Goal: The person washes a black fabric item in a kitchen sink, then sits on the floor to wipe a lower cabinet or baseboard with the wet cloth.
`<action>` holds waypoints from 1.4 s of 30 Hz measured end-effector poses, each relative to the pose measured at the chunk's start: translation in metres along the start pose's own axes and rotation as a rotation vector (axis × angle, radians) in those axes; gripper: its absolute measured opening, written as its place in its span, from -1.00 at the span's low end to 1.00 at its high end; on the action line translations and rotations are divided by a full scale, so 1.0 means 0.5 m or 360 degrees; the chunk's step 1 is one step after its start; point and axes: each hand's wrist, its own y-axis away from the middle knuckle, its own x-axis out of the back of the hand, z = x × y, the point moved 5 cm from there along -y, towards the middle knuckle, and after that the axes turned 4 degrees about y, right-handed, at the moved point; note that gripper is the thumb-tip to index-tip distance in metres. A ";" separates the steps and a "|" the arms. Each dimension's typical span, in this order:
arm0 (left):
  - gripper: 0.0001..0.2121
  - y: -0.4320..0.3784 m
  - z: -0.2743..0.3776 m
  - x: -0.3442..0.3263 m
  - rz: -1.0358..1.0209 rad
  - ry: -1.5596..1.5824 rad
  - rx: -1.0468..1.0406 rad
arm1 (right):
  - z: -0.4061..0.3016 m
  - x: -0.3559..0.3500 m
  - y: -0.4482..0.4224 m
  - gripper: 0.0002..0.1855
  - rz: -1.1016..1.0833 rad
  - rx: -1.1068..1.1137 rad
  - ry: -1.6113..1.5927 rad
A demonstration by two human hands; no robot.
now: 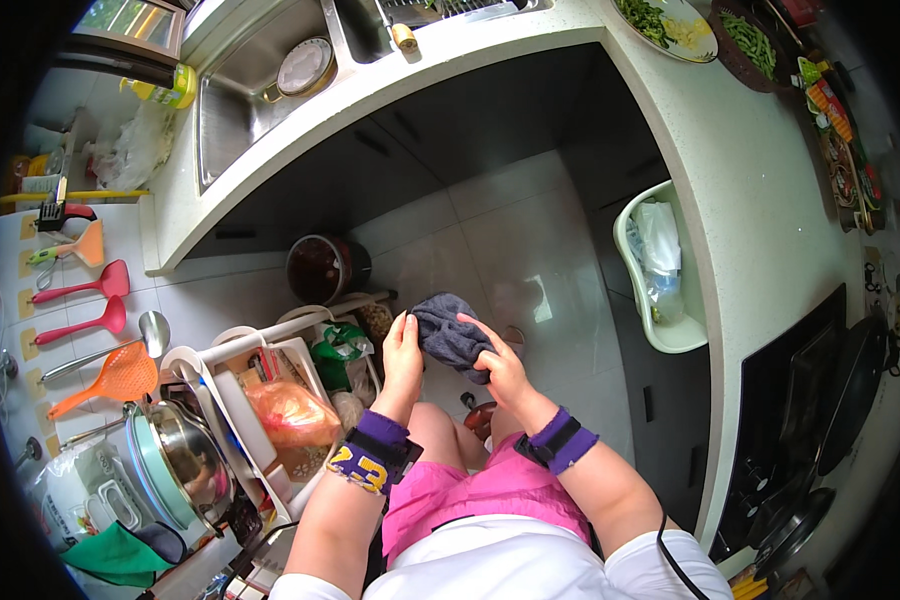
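A dark grey cloth (450, 334), bunched up, is held between my two hands above the tiled floor. My left hand (403, 352) grips its left edge, with the thumb and fingertips pressed together there. On the other side, my right hand (504, 364) has the cloth's right part between thumb and fingers. Purple bands with black straps circle both wrists. Below the cloth, the floor (495, 225) and part of a slipper show.
A trash bin (328, 268) and a storage rack (289, 397) with bagged food stand left. A sink (247, 97) lies beyond. On the right, a pale green bin (649, 300) hangs at the counter (765, 210), near a black stove (784, 420). Utensils (112, 375) hang at far left.
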 end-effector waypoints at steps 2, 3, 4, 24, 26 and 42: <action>-0.66 0.007 0.008 -0.008 -0.0050 0.0063 0.0076 | 0.023 0.021 0.006 -0.33 0.0079 -0.0079 -0.0017; -0.66 0.009 0.009 -0.002 0.0007 -0.0049 0.0021 | 0.036 0.027 0.010 -0.29 0.0139 -0.0170 -0.0036; -0.67 0.009 0.007 0.008 0.0063 -0.0161 -0.0034 | 0.041 0.029 0.012 -0.29 0.0142 -0.0171 -0.0031; -0.67 -0.214 -0.273 -0.004 -0.0177 -0.0774 -0.0236 | 0.191 0.170 -0.124 -0.33 0.0812 -0.0025 0.0796; -0.67 -0.251 -0.307 -0.025 -0.0176 -0.0816 -0.0244 | 0.224 0.206 -0.148 -0.33 0.0841 -0.0026 0.0742; -0.81 -0.434 -0.727 -0.086 -0.0277 -0.1202 -0.0353 | 0.545 0.621 -0.286 -0.31 0.0936 -0.0270 0.0367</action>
